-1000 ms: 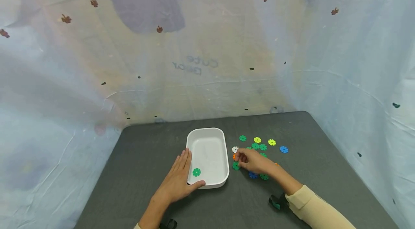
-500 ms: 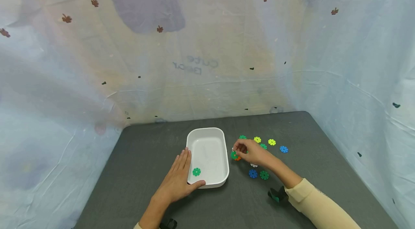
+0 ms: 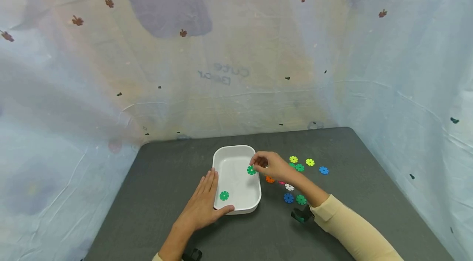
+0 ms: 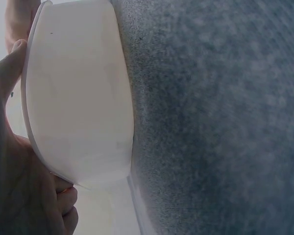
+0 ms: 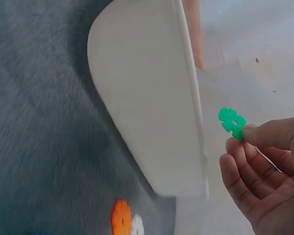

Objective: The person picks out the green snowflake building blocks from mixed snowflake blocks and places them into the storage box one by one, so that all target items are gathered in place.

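Right hand [image 3: 271,165] hung at the white tray's [image 3: 236,181] right edge, thumb and fingers pinching a green disc [image 3: 251,170] above the rim; left hand [image 3: 201,202] spread round the near left corner, fingers straight along the left edge, thumb on the near one; a second green disc [image 3: 224,195] lay inside by that corner; towards the table's [image 3: 173,175] right edge, orange [image 3: 270,179], white [image 3: 289,187] and blue discs [image 3: 288,198] sat scattered!
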Demonstrator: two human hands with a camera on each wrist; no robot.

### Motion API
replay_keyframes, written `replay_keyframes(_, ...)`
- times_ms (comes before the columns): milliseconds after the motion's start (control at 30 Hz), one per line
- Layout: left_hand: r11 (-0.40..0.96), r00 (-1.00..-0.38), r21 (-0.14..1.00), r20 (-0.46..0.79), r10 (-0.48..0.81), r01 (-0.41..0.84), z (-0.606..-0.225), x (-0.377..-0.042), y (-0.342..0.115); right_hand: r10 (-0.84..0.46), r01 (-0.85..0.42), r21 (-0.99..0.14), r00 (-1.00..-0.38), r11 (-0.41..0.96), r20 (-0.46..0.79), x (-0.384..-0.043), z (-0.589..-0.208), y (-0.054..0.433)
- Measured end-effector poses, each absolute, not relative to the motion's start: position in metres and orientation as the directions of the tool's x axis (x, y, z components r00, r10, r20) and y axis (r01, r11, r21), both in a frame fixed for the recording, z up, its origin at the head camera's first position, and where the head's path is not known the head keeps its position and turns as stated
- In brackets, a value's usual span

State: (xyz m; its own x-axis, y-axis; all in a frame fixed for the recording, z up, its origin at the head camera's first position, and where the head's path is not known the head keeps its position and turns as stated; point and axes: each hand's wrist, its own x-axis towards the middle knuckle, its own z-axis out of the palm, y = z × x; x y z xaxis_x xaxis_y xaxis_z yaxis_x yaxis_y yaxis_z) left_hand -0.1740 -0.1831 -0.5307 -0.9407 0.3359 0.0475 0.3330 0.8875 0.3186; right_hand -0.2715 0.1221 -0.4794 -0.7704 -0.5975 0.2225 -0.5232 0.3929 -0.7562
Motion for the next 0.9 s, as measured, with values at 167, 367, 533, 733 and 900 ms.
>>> replay_keyframes(167, 0.890, -0.940, 0.309, 0.041, 0.338, 0.334, -0.532, -0.174, -0.184, -0.630, -0.518, -0.771, -0.750, 0.370, 0.202, -0.281, -0.486, 0.099)
replay_keyframes(367, 0.882, -0.934, 0.317, 0.045, 0.353, 0.349, -0.531, -0.174, -0.184, -0.661, -0.497, -0.776, -0.737, 0.390, 0.140, -0.285, -0.493, 0.075)
replay_keyframes(533, 0.878, -0.930, 0.313, 0.056, 0.363, 0.362, -0.531, -0.175, -0.185, -0.680, -0.479, -0.783, -0.726, 0.396, 0.100, -0.292, -0.497, 0.059)
replay_keyframes(733, 0.877, -0.927, 0.305, 0.068, 0.369, 0.372, -0.532, -0.175, -0.185, -0.708, -0.476, -0.779, -0.704, 0.408, 0.060, -0.299, -0.500, 0.043)
replay_keyframes(900, 0.875, -0.927, 0.311, 0.068, 0.369, 0.371, -0.531, -0.174, -0.186, -0.698, -0.462, -0.769, -0.715, 0.443, 0.027, -0.299, -0.503, 0.031)
